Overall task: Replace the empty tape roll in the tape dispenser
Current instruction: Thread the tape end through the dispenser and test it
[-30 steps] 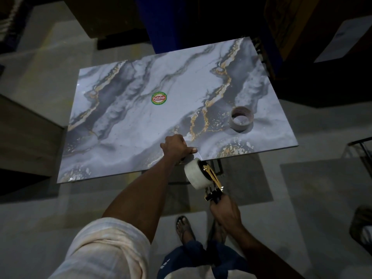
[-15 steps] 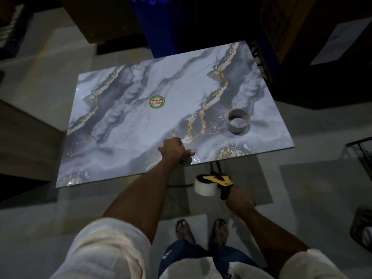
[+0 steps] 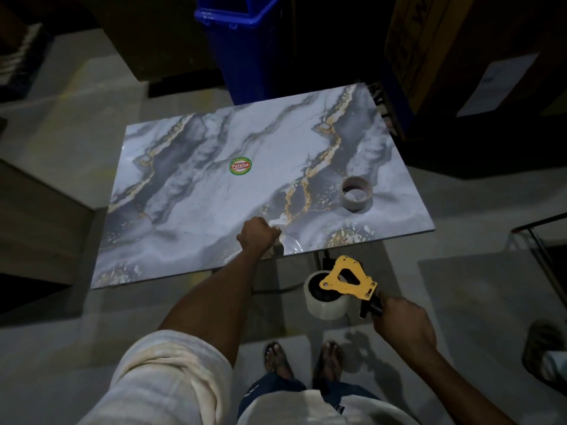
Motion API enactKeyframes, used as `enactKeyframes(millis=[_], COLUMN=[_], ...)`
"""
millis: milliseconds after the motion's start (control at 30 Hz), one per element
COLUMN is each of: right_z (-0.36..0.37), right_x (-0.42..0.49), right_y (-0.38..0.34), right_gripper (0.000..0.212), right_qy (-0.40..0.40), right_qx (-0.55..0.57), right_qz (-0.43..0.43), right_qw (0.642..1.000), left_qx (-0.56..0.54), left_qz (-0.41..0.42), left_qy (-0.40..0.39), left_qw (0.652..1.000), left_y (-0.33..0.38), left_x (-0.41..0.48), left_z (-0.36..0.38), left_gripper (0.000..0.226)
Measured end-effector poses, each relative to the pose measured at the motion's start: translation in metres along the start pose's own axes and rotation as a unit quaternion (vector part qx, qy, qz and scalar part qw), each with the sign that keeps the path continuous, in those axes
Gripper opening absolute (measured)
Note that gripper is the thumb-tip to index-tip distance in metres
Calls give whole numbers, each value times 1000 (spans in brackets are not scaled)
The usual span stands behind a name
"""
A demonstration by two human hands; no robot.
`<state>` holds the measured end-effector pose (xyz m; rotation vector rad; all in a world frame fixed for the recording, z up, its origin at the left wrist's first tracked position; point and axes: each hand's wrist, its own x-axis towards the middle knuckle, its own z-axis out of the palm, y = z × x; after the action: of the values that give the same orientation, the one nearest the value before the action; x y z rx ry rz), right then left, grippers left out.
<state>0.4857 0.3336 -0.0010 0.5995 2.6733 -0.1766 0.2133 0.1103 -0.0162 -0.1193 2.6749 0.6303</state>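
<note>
As right hand (image 3: 402, 320) grips dispenser (image 3: 346, 279), left hand (image 3: 257, 236) touches table (image 3: 214, 194); seemingly fisted.

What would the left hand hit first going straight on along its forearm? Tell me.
Likely nothing: the left hand faces bare grey marble-patterned tabletop; the empty brown cardboard tape core sits right of that line, depth unclear.

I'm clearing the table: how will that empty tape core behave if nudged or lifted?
The empty tape core is likely very light, being just a thin ring. Lying flat on the table, it should slide rather than roll. Its thin wall may squash under a hard pinch.
</note>
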Motion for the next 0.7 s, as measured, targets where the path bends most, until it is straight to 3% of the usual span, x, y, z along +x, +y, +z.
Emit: enactKeyframes(millis=[167,400,500,700], right_z=[-38,-93,-103,-114], right_x=[-19,4,25,82], right_y=[-2,-32,-54,-131], right_gripper=[19,35,36,46], right_qy=[84,115,87,109], right_qx=[50,247,331,407], right_qz=[11,-14,-43,-52], right_qw=[995,962,938,906], left_qx=[-12,-218,-282,-442], left_qz=[26,76,64,7], left_qy=[-33,-127,-108,-74], left_qw=[999,965,951,894], left_y=[5,19,18,10], left_x=[-7,-16,-20,-6], left_z=[-16,-68,-88,-122], left_gripper=[38,43,47,53])
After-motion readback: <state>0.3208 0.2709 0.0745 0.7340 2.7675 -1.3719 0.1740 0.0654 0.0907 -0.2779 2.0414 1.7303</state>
